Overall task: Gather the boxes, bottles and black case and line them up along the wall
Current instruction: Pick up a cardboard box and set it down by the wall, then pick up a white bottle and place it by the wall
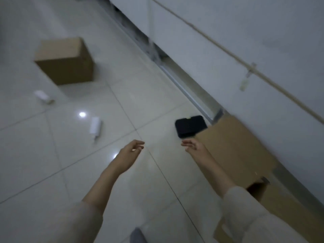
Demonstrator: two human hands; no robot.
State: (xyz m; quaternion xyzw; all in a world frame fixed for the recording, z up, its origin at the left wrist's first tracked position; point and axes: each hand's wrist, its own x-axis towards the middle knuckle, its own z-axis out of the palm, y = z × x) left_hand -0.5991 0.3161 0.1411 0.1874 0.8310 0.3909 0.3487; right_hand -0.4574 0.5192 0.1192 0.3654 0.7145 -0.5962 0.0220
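1. Black case (190, 126) lies flat on the floor, touching the large cardboard box (242, 155) by the wall; long axis roughly across the view.
2. Right hand (192, 145) is nearer, just short of the black case; left hand (131, 149) farther; both sets of fingers released, holding nothing.

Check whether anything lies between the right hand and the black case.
Nothing visible does. Bare tile separates the right hand from the black case, which lies just beyond its fingers, beside the large cardboard box.

Long box (245, 155) hugs the wall (245, 41) at three o'clock; case (190, 126) just beyond; second box (66, 62), two bottles (95, 127) at ten.
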